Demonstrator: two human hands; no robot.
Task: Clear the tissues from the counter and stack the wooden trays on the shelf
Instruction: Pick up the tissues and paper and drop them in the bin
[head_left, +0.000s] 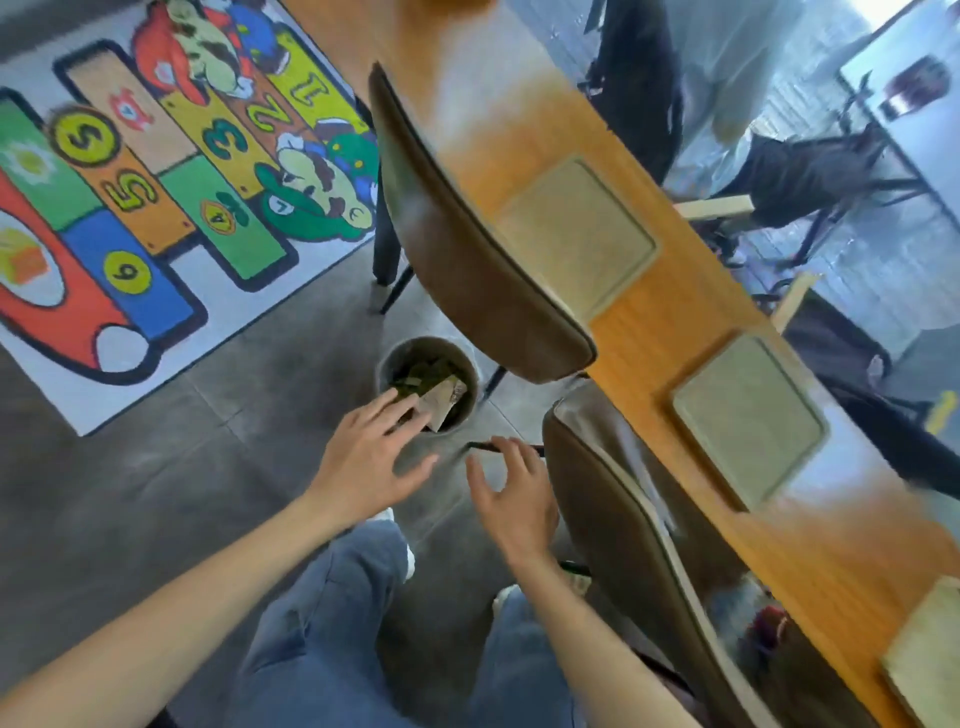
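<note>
A small round bin (387, 364) stands on the grey floor between two chairs, holding crumpled paper and tissues (441, 400). My left hand (369, 457) hovers just in front of the bin with fingers spread and nothing in it. My right hand (511, 493) is open too, a little right of the bin. On the orange wooden counter (691, 312) lie two pale wooden trays, one farther (576, 234) and one nearer (748, 421). A third tray (924, 654) shows at the counter's near right end.
Two brown chairs stand against the counter, one behind the bin (467, 249) and one at my right (639, 545). A colourful number rug (156, 182) covers the floor at left. A person's legs (644, 88) stand beyond the counter. My jeans (332, 623) fill the bottom.
</note>
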